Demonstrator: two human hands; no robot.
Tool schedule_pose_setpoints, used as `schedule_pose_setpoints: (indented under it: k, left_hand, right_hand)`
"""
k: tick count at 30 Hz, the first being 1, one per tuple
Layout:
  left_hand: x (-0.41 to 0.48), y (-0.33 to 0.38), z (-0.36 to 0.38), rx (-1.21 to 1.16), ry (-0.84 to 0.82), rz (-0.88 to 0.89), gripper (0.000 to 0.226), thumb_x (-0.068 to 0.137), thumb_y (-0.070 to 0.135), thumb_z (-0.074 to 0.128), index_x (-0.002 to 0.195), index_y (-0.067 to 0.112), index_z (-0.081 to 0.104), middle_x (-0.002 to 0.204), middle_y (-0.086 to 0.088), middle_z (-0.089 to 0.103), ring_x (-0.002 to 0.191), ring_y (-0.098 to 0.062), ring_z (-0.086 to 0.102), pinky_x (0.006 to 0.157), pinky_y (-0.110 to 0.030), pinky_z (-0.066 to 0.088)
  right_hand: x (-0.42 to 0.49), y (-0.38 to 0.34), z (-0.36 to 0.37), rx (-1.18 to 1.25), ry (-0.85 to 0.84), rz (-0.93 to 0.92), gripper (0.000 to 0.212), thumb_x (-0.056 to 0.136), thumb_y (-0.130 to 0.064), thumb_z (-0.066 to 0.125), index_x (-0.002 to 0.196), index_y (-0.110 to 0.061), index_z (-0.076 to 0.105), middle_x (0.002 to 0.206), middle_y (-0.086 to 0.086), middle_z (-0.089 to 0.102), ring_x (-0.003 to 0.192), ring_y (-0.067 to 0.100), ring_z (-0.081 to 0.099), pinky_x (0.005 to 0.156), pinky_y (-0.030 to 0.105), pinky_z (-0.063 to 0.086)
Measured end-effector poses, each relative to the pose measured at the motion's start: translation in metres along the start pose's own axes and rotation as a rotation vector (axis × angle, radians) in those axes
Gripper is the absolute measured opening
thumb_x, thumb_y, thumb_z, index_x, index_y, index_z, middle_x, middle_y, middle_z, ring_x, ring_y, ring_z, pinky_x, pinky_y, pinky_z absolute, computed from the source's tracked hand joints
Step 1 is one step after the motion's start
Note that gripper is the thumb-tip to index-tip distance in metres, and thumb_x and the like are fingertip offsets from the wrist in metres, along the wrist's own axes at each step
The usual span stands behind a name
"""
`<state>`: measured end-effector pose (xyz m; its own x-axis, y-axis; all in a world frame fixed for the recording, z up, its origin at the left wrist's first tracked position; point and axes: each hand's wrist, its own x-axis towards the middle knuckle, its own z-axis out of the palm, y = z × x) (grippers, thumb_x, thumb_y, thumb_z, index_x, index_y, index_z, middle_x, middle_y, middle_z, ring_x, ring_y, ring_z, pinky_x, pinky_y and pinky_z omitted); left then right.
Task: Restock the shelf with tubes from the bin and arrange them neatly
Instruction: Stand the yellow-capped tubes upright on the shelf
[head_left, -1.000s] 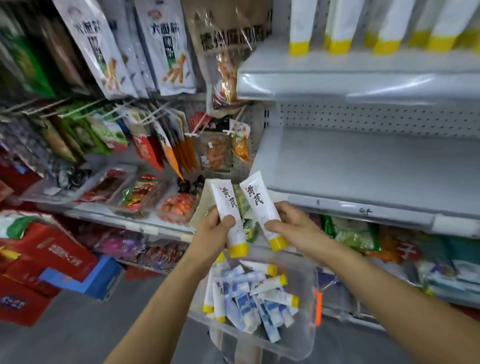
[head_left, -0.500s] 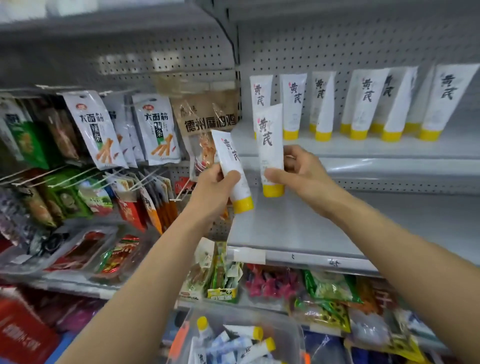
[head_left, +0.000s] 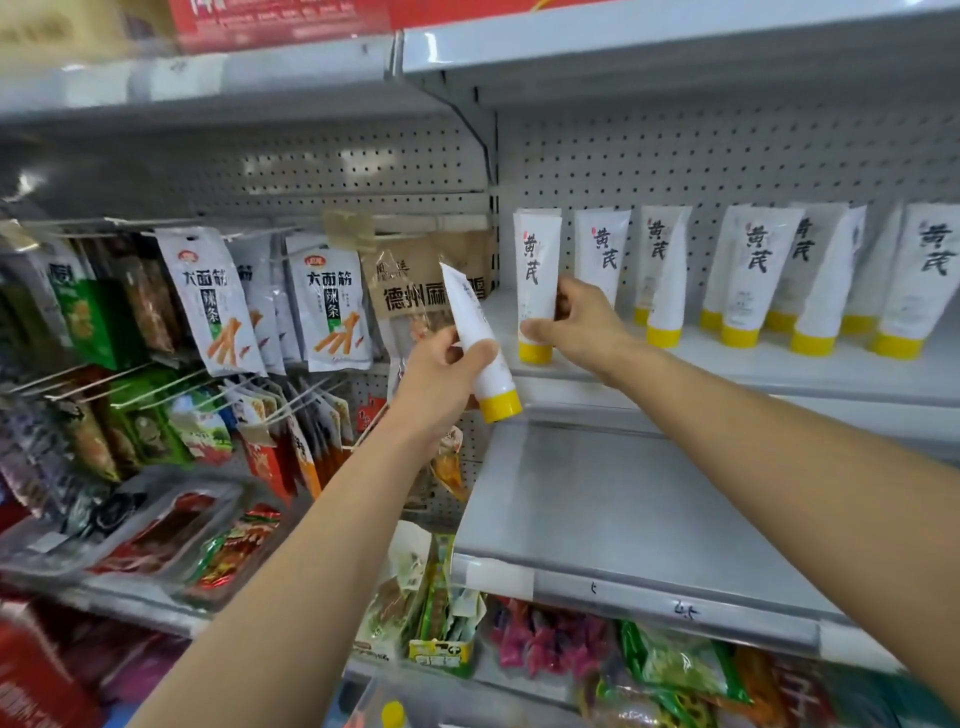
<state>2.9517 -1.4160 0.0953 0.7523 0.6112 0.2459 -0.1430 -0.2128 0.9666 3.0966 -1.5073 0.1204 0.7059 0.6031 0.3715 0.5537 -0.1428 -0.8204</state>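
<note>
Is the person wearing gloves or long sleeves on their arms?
No. The left hand and right hand are bare: no gloves, rings or watch show. The left forearm and right forearm are bare too; no sleeve reaches into view.

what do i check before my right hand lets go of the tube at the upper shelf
1. Grip of the right hand on the upright tube: ok.
2. That tube stands cap down, like the row of tubes: ok.
3. Its yellow cap seated on the upper shelf: cannot tell.
4. Its label faces front: ok.
5. Hold of the left hand on the tilted tube, kept off the shelf: ok.
</note>
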Motion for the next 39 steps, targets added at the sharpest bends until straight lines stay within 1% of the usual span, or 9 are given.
schedule_pose_setpoints:
  k: [14,18,21,23,26,29,32,36,39]
  left_hand:
    - [0.009,-0.002,0.001,-0.072,0.028,-0.007,0.027,0.096,0.014,0.055,0.122,0.017,0.054,0.104,0.002,0.066,0.096,-0.016,0.066,0.076,-0.037,0.060]
    - [0.004,0.001,-0.001,-0.108,0.028,0.018,0.028,0.095,0.014,0.057,0.123,0.018,0.055,0.104,0.004,0.067,0.096,-0.013,0.066,0.070,-0.033,0.061]
    - [0.000,0.006,0.006,-0.108,0.008,0.047,0.029,0.094,0.015,0.059,0.123,0.017,0.057,0.099,0.007,0.069,0.091,-0.009,0.068,0.068,-0.032,0.061]
    - [-0.003,0.010,0.014,-0.123,-0.019,0.064,0.027,0.094,0.014,0.059,0.121,0.018,0.058,0.095,0.010,0.071,0.082,-0.004,0.070,0.065,-0.030,0.060]
    - [-0.005,0.015,0.024,-0.141,-0.052,0.069,0.027,0.094,0.013,0.058,0.121,0.017,0.059,0.099,0.007,0.072,0.082,-0.005,0.071,0.064,-0.029,0.059]
    - [-0.006,0.019,0.029,-0.120,-0.088,0.069,0.030,0.095,0.014,0.057,0.125,0.011,0.058,0.110,-0.001,0.071,0.094,-0.012,0.071,0.071,-0.035,0.061]
    - [-0.005,0.021,0.029,-0.017,-0.118,0.104,0.031,0.097,0.021,0.054,0.127,0.016,0.058,0.112,0.000,0.070,0.101,-0.013,0.068,0.080,-0.038,0.060]
    - [0.000,0.020,0.020,0.407,-0.083,0.222,0.039,0.095,0.035,0.053,0.133,0.023,0.055,0.113,0.004,0.065,0.102,-0.012,0.062,0.092,-0.034,0.052]
    - [0.003,0.013,0.013,0.691,-0.043,0.316,0.039,0.094,0.035,0.054,0.131,0.021,0.055,0.105,0.010,0.062,0.096,-0.009,0.060,0.089,-0.032,0.049]
  right_hand:
    - [0.011,0.004,0.001,-0.102,-0.026,0.098,0.060,0.085,-0.019,0.070,0.137,-0.005,0.043,0.127,0.006,0.057,0.111,0.021,0.056,0.094,0.031,0.045]
    - [-0.016,-0.002,-0.012,-0.116,0.150,0.047,0.050,0.086,-0.025,0.068,0.129,-0.011,0.049,0.109,0.001,0.059,0.107,0.020,0.056,0.095,0.035,0.047]
    - [-0.041,-0.011,-0.016,-0.069,-0.054,-0.008,0.045,0.081,-0.029,0.074,0.120,-0.014,0.058,0.100,-0.002,0.063,0.093,0.012,0.061,0.080,0.023,0.049]
    - [-0.052,-0.017,-0.014,-0.079,-0.262,-0.018,0.049,0.078,-0.029,0.078,0.121,-0.012,0.060,0.103,0.002,0.068,0.094,0.014,0.066,0.083,0.025,0.053]
    - [-0.056,-0.022,-0.015,-0.059,-0.256,-0.035,0.041,0.075,-0.019,0.078,0.113,-0.015,0.064,0.096,0.010,0.072,0.093,0.026,0.069,0.086,0.040,0.054]
    - [-0.057,-0.022,-0.022,-0.071,-0.203,-0.017,0.033,0.074,-0.017,0.077,0.105,-0.013,0.066,0.096,0.011,0.072,0.090,0.025,0.069,0.081,0.039,0.056]
    - [-0.053,-0.020,-0.030,-0.072,-0.175,0.012,0.037,0.072,-0.016,0.079,0.105,-0.014,0.062,0.094,0.008,0.069,0.079,0.017,0.065,0.068,0.029,0.052]
    - [-0.042,-0.013,-0.044,-0.061,-0.071,0.064,0.041,0.073,-0.018,0.080,0.106,-0.019,0.055,0.094,0.001,0.065,0.079,0.013,0.063,0.071,0.027,0.052]
    - [-0.032,-0.004,-0.051,-0.089,0.041,0.069,0.046,0.072,-0.017,0.080,0.109,-0.014,0.052,0.100,0.003,0.064,0.085,0.016,0.063,0.075,0.030,0.053]
